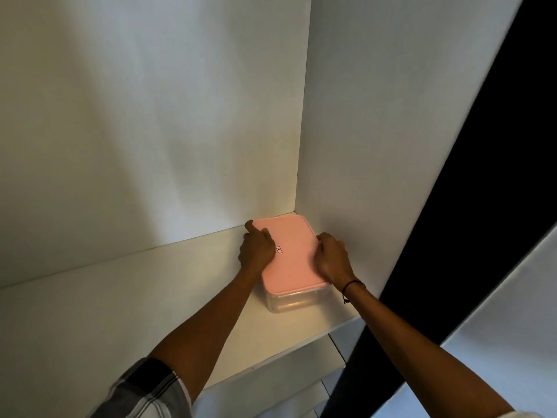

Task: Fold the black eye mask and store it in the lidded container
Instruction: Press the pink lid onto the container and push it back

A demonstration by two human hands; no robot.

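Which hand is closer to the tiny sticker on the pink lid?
The left hand. Its knuckles sit right beside the sticker on the pink lid. The right hand grips the lid's opposite edge, farther away.

1 head view looks forward and down, close, into a shelf [144, 300] corner.

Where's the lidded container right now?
In the head view the container sits on the white shelf, in its back right corner, with the left hand and right hand on its pink lid.
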